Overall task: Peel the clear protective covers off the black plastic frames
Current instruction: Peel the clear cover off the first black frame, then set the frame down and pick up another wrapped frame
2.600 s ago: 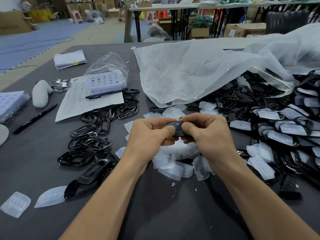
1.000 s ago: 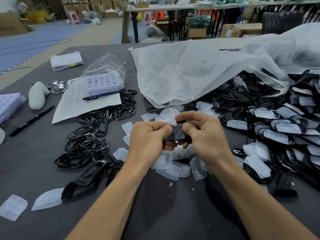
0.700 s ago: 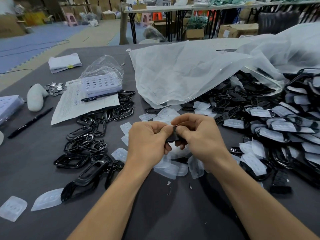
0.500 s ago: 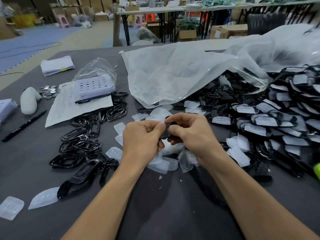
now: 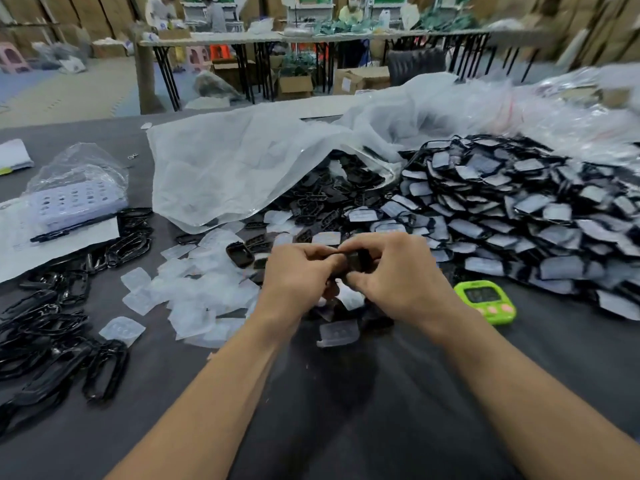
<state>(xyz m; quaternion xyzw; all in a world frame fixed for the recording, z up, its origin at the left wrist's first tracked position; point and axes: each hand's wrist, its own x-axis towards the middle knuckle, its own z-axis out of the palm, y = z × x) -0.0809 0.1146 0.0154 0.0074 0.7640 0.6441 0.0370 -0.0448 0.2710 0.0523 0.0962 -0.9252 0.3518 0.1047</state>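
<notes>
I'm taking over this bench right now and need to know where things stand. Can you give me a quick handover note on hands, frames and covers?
Left hand and right hand both grip one black frame between them; the fingers hide whether it is peeled yet.
Done: stripped frames lie at the left, and peeled covers are heaped in the middle.
Left: the big pile of covered frames at the right.

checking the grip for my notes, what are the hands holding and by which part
Both hands pinch one black frame, left hand on its left end, right hand on its right end.
</notes>
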